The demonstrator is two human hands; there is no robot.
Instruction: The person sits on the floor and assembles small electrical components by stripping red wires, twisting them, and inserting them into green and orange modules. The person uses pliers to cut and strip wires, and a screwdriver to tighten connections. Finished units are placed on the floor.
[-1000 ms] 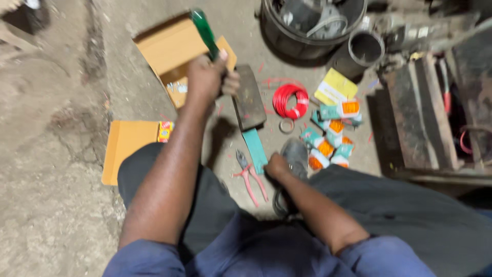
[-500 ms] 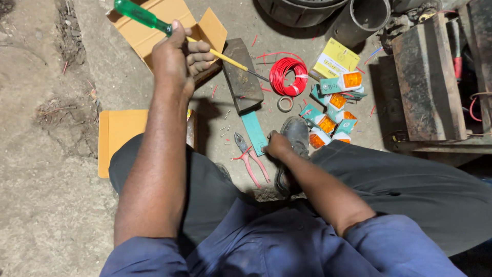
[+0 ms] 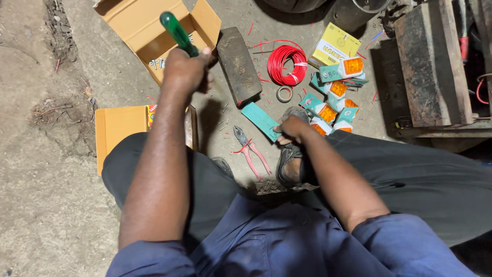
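Over the open cardboard box I have my left hand clenched round the green-handled screwdriver, my right hand pinching the teal packet by my shoe — next likely calls for bringing tool to packet.

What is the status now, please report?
Left hand grips green-handled screwdriver, raised above open cardboard box. Right hand holds teal strip. Pink pliers lie between.
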